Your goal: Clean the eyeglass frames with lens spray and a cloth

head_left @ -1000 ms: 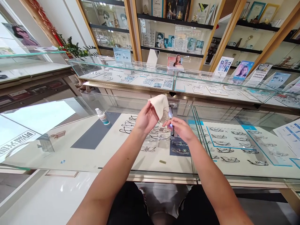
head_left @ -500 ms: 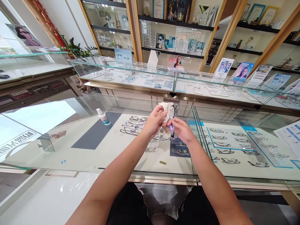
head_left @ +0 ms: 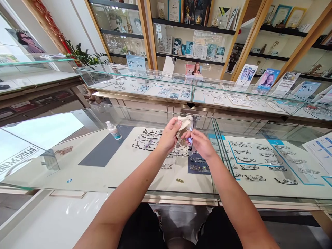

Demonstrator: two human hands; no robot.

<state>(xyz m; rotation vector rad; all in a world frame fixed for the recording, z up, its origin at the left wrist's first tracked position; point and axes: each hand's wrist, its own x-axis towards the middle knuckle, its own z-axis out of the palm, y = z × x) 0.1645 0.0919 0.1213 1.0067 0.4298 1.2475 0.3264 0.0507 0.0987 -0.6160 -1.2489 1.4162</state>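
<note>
Above the glass counter, my left hand (head_left: 169, 133) is closed on a cream cleaning cloth (head_left: 183, 121), pinched between thumb and fingers. My right hand (head_left: 199, 141) grips a pair of glasses (head_left: 192, 129) near the middle of the frame. The glasses stand roughly upright, and one lens shows a purple-blue reflection. Part of the cloth lies against the upper lens, with the left fingers behind it. Cloth and fingers hide much of the frame.
A white spray bottle (head_left: 113, 130) stands on the counter to the left, by a dark grey mat (head_left: 100, 152). Several glasses (head_left: 145, 143) lie under the glass top (head_left: 140, 176). A small gold bar-shaped piece (head_left: 180, 180) is near the front edge. Another display case (head_left: 145, 95) runs behind.
The cloth has shifted and folded a little lower in my left hand against the lens. My right hand and the glasses have hardly moved.
</note>
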